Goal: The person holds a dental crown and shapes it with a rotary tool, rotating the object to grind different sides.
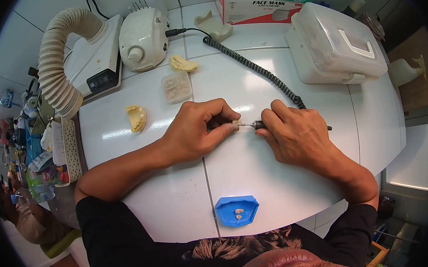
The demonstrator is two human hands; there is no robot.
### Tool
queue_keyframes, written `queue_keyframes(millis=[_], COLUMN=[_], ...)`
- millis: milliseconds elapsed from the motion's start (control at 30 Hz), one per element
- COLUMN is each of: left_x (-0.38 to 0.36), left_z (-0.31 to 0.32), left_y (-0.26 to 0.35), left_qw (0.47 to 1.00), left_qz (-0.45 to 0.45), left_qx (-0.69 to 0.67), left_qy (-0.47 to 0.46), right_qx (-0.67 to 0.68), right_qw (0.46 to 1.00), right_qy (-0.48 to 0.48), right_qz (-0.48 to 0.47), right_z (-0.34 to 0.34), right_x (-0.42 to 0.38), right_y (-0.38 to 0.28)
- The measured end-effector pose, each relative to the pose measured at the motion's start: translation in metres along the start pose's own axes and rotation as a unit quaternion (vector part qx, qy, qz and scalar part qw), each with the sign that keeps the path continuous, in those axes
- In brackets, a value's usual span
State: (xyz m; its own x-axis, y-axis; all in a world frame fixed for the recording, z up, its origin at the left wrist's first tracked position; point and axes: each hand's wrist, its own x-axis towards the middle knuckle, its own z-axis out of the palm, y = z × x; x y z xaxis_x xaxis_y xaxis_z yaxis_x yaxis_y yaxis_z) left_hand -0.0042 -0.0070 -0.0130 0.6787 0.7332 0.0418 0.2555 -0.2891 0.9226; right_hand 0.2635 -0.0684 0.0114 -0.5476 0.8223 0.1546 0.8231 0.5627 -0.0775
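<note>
A white bench (297,192) is spreading beneath everything, a dark seam running down its middle. At its far left a white machine (92,55) is standing, with a thick ribbed hose (52,63) curving from it down to the bench's edge. A white plastic case (334,40) with a handle on its lid is sitting at the far right, and a face mask box (260,11) is standing just beside it at the back. A white control box (144,41) is resting next to the machine, and a black coiled cord (254,63) is stretching from its front toward the right hand (296,132). That hand is gripping a dark drill (259,124), pointed leftward. The left hand (198,127) is pinching a small pale piece (235,123) between thumb and fingers, above the middle of the bench. Nearest the person, a blue dish (223,213) is holding small pale bits (239,211). Beyond the left hand a clear box (176,88) is lying near one yellowish tooth model (183,64), while another tooth model (136,118) is lying farther left. The drill's thin metal tip (245,125) is reaching right up to the pale piece; contact is too small to tell.
</note>
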Motion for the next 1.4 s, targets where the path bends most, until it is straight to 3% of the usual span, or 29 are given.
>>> queue_keyframes(millis=[867, 1267, 1400], left_x=[0.000, 0.004, 0.004], left_z=[-0.002, -0.003, -0.010], left_y=[0.001, -0.012, -0.003], left_qw=[1.000, 0.988, 0.985], left_qz=[-0.012, 0.010, -0.039], left_qx=[-0.010, -0.156, -0.165], left_qy=[-0.003, -0.015, -0.041], right_qx=[0.013, 0.040, 0.042], right_qw=[1.000, 0.999, 0.999], right_qy=[0.002, 0.009, 0.009], right_qz=[0.017, 0.016, 0.013], right_z=[0.001, -0.001, -0.001], right_x=[-0.001, -0.003, -0.003], right_y=[0.000, 0.006, 0.007])
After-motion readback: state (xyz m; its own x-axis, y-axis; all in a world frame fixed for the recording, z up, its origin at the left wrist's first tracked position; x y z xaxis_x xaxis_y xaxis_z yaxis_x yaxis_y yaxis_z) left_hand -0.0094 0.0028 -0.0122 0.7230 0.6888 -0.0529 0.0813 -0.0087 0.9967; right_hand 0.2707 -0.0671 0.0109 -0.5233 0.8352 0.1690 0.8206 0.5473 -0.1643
